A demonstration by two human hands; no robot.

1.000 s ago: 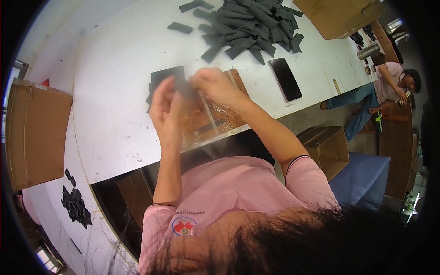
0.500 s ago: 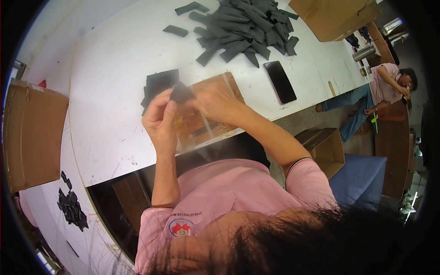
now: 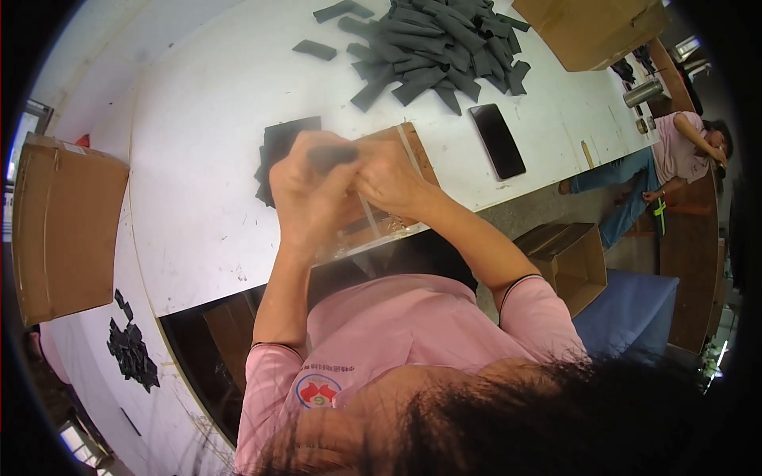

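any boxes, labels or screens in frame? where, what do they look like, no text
Closed brown cardboard box: far left, beside the white table.
Brown cardboard box: top right, on the table.
Open brown cardboard box: on the floor, right of the person.
Black flat phone: dark screen, on the table, below the grey strip pile.

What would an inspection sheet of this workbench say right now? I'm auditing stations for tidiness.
Surface: white table, a few faint marks.
Job's things: small dark piece held up between both hands; flat dark stack and brown tray under them.
Clutter: heap of dark grey strips, black phone, cardboard box at the far edge.
Grippers: left hand and right hand both closed on the small dark piece.
Cables: nothing seen.
Surroundings: large carton at left, dark scraps on a lower surface, open box on the floor, a seated person at right.
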